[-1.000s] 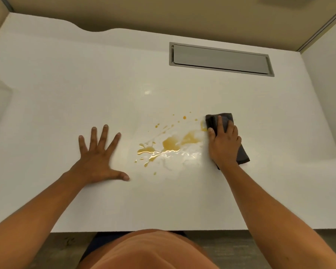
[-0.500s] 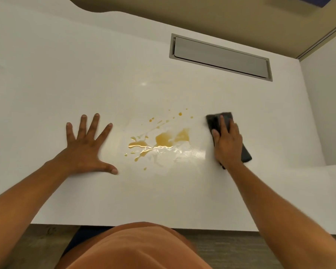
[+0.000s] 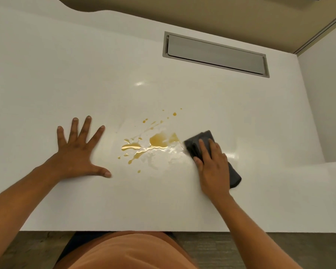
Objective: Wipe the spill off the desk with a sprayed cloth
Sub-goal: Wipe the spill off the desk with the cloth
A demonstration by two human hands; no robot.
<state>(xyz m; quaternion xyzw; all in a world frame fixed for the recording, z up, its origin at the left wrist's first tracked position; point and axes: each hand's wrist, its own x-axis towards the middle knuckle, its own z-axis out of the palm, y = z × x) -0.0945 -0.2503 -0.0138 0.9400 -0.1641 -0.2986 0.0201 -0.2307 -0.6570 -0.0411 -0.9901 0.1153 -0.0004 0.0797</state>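
Note:
A yellow-brown spill (image 3: 155, 141) lies in the middle of the white desk (image 3: 66, 74), with small drops scattered above it and a clear wet sheen below it. My right hand (image 3: 211, 166) presses flat on a folded dark grey cloth (image 3: 200, 141) just right of the spill, the cloth's left corner touching the puddle's right edge. My left hand (image 3: 78, 150) rests palm down with fingers spread, to the left of the spill and apart from it.
A grey rectangular cable flap (image 3: 215, 53) is set into the desk at the back right. A white side panel (image 3: 324, 113) rises at the right. The desk's front edge (image 3: 124, 231) runs just above my orange shirt.
The cloth under my right hand has slid down and slightly left along the spill's right edge, wiping away the brown patch there. My left hand has stayed planted.

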